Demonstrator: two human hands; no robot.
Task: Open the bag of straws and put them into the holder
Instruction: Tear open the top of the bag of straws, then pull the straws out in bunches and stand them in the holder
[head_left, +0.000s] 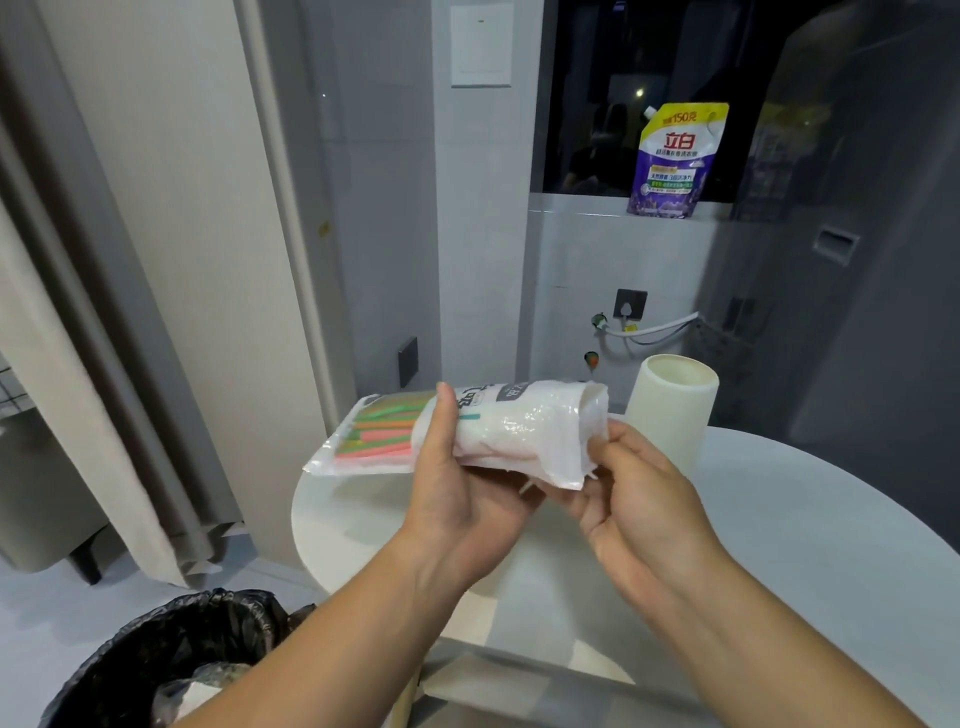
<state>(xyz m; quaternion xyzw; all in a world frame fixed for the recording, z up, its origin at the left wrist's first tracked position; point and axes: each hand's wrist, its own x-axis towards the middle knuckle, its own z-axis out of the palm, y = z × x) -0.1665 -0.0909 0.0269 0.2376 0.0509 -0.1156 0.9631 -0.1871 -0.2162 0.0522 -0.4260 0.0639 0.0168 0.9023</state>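
Nearest, at the lower left, a bin lined with a black bag (171, 660) holds crumpled clear plastic. Beside it a round white worktop (779, 519) carries the rest. Above its near edge both hands hold the bag of straws (467, 428) level in the air. The left hand (452, 488) is wrapped around the bag's middle from below, thumb pressed on top. The right hand (639, 488) pinches the bag's right end, fingers closed on the crinkled film, where the mouth looks parted. Through the clear left part show the straws (382, 431), pink, green and orange, lying lengthwise. The white part bears a dark label, its print too blurred to read. Just behind the right hand stands the holder (670, 410), a cream cylinder, upright and open-topped; its inside cannot be seen. Farther back, wall sockets and a white hose (649, 327) sit against the wall. On the window ledge stands a purple and yellow refill pouch (675, 161) printed "立白" and "150克".
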